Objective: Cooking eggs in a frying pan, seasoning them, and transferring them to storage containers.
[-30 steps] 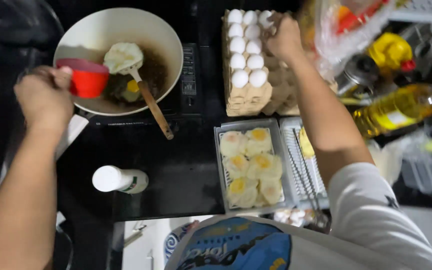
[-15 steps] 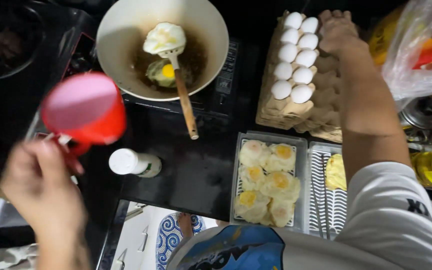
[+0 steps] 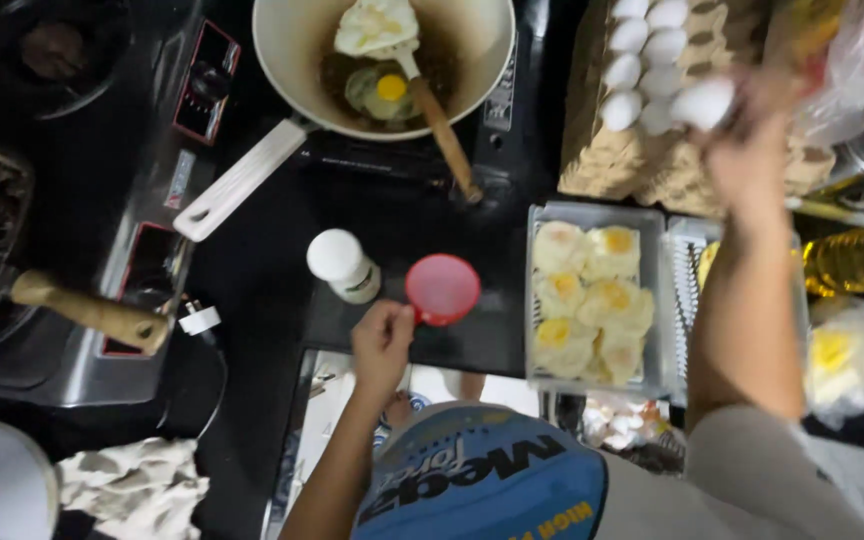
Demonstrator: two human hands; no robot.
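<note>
My left hand (image 3: 382, 345) holds the handle of a small red cup (image 3: 442, 289) low over the black counter, beside a white shaker bottle (image 3: 344, 265). My right hand (image 3: 752, 150) is raised over the stacked egg cartons (image 3: 642, 150) and grips a white egg (image 3: 702, 103); it is blurred by motion. A cream frying pan (image 3: 292, 60) at the top holds a raw egg (image 3: 377, 90) in dark oil, with a wooden-handled spatula (image 3: 432, 110) carrying a cooked egg resting in it.
A metal tray (image 3: 652, 300) of several fried eggs sits right of the cup. A bottle of yellow oil (image 3: 857, 255) lies at the right. The pan's white handle (image 3: 237, 185) sticks out left. A dark pan with a wooden handle (image 3: 92, 312) is at far left.
My left hand has carried the red cup from the left side down to the counter by the white bottle. My right hand has lifted an egg off the carton.
</note>
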